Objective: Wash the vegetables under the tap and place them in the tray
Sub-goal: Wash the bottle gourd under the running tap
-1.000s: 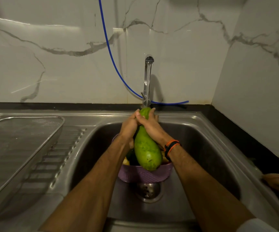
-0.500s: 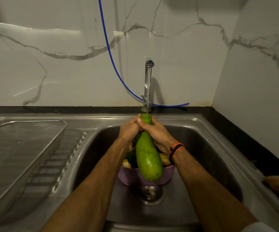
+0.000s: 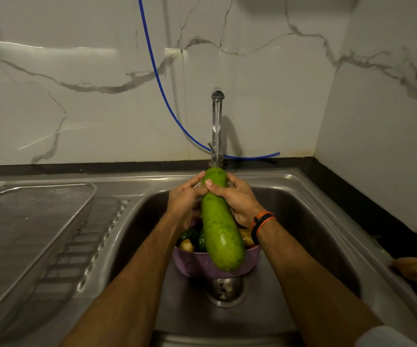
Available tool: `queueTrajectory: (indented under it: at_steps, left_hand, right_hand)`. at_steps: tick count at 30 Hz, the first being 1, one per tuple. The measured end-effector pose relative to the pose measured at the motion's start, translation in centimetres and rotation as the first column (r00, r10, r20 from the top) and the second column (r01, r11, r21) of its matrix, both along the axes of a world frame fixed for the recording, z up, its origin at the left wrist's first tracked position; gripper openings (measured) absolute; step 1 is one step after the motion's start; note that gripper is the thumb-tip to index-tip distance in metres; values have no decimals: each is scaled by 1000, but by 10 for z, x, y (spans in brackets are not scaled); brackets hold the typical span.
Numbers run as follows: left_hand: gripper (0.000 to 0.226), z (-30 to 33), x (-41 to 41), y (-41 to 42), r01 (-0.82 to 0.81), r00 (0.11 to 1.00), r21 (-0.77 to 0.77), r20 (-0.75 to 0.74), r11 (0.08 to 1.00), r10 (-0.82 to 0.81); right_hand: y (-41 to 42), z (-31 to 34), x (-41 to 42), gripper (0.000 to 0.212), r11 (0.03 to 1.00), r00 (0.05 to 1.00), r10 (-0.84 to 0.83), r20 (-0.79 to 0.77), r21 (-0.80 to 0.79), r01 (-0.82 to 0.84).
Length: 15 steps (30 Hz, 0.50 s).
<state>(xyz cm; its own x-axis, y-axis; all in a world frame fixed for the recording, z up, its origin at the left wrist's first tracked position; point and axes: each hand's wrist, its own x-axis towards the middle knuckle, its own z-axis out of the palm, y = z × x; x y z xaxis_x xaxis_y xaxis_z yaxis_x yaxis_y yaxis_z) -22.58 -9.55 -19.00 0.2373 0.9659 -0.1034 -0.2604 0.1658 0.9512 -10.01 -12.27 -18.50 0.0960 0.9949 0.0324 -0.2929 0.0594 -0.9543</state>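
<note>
under the running tap [image 3: 217,126], above the purple basket [image 3: 197,264] in the sink [image 3: 302,221], left hand [image 3: 186,200] and right hand [image 3: 237,199] both grip the bottle gourd [image 3: 221,229] at its far end, fingers curled round it.

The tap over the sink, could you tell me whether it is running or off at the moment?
Running: a thin stream falls from the tap onto the top end of the bottle gourd.

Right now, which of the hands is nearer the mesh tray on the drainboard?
Left. The left hand grips the gourd on the side facing the mesh tray, with bare drainboard between them. The right hand grips the gourd's far side, farther from the tray.
</note>
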Motion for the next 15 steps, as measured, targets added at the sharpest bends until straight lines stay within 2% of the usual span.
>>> queueTrajectory:
  at_steps: [3, 5, 8, 9, 10, 11, 13, 15]
  left_hand:
    - [29, 1, 2, -1, -20, 1000, 12, 4, 1000, 20]
    - [36, -1, 4, -2, -37, 999, 25, 15, 999, 37]
    - [56, -6, 8, -2, -54, 998, -4, 35, 999, 54]
    - [69, -8, 9, -1, -16, 999, -27, 46, 999, 17]
    - [74, -9, 11, -2, 44, 997, -55, 73, 998, -40]
    - [70, -9, 13, -3, 101, 990, -73, 103, 992, -93]
    - [56, -7, 14, -3, 173, 976, -112, 150, 978, -156]
    - [51, -4, 15, -7, 210, 963, -142, 200, 967, -180]
  right_hand:
    - [-1, 3, 1, 29, 999, 998, -40, -43, -14, 39]
    - [1, 4, 1, 32, 998, 995, -58, -81, -11, 57]
    - [6, 3, -1, 66, 994, 982, -105, -157, -29, 102]
    - [7, 3, -1, 73, 993, 979, -117, -166, -29, 114]
    - [8, 3, -3, 72, 992, 979, -124, -161, -19, 122]
    - [8, 3, -4, 66, 993, 981, -120, -151, -6, 121]
    - [8, 5, -7, 66, 994, 989, -107, -98, -5, 107]
    - [8, 6, -10, 67, 994, 981, -113, 159, 7, 113]
